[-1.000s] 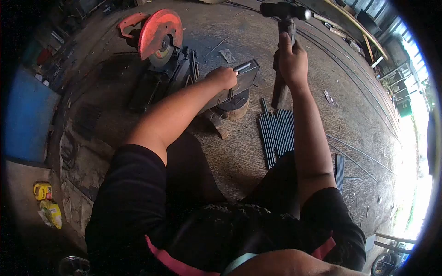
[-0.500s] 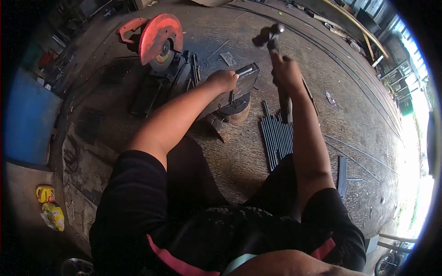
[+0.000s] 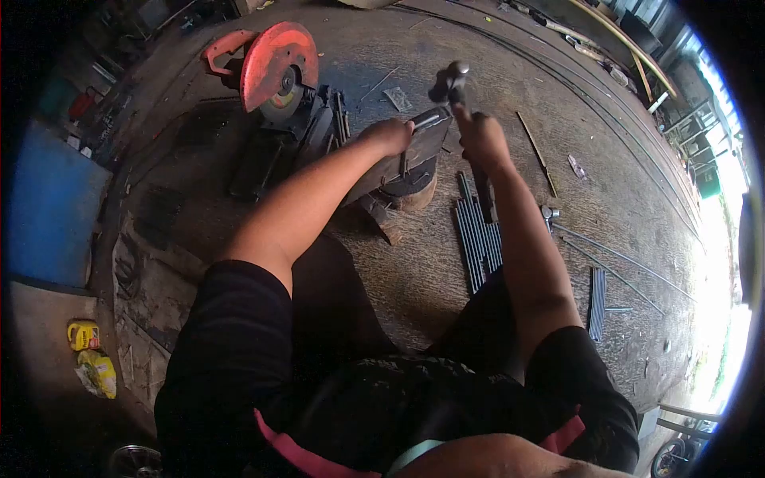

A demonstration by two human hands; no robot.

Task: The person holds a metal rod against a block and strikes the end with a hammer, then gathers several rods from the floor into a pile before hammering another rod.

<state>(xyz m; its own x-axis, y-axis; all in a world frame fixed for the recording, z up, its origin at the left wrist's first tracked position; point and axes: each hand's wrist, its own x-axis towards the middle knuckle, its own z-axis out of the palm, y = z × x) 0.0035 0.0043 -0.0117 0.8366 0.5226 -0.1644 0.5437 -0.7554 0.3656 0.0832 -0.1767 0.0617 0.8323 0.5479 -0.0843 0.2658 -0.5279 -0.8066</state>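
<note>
My left hand (image 3: 390, 137) is closed on a short metal rod (image 3: 428, 123) lying along the top of a dark metal block (image 3: 425, 146). The block rests on a round wooden stump (image 3: 414, 191). My right hand (image 3: 484, 142) grips the handle of a hammer (image 3: 453, 80), its head raised just beyond the right end of the block and apart from it. Several cut rods (image 3: 478, 235) lie side by side on the floor below my right hand, partly hidden by my forearm.
A red cut-off saw (image 3: 279, 68) stands left of the block. Long rods (image 3: 621, 267), a second hammer (image 3: 550, 213), a thin stick (image 3: 538, 155) and another rod bundle (image 3: 596, 303) lie at the right. A yellow container (image 3: 83, 335) sits at the far left.
My right hand and the hammer have moved down and slightly left, closer to the block. The second hammer's head now shows beside my forearm. My left hand keeps its hold.
</note>
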